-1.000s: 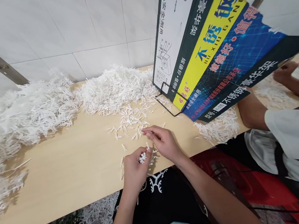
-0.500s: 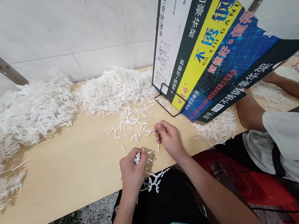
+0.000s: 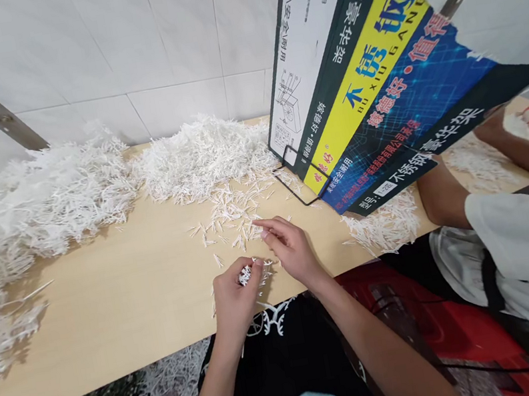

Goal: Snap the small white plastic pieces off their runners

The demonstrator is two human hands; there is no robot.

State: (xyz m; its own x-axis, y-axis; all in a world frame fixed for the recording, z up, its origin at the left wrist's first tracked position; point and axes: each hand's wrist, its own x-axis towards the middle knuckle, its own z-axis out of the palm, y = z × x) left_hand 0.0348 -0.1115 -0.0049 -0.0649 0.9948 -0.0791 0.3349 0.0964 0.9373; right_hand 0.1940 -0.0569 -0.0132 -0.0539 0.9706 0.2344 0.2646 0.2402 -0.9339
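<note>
My left hand (image 3: 234, 297) is closed around a bunch of small white plastic twig-like pieces (image 3: 245, 274), whose ends show above the fist near the table's front edge. My right hand (image 3: 294, 252) is just to its right, index finger stretched out and thumb apart, with nothing visible in it. Its fingertips hover close to a scatter of loose white pieces (image 3: 230, 209) on the tabletop (image 3: 111, 311). Below my left hand, over my dark-clothed lap, lies a branching white plastic sprue (image 3: 275, 318). A few more pieces sit beneath and between the hands, partly hidden.
Large heaps of white branched plastic (image 3: 41, 195) cover the left and a smaller heap (image 3: 206, 153) lies against the wall. A printed cardboard sheet (image 3: 368, 92) stands at right in a black wire stand (image 3: 306, 203). Beyond it, a co-worker's arm (image 3: 441, 192) rests by another pile (image 3: 385, 225).
My right hand has shifted slightly left, and its curled fingers have opened, index finger now stretched toward the loose pieces. My left hand keeps its bunch, almost still. The co-worker's far hand moved slightly.
</note>
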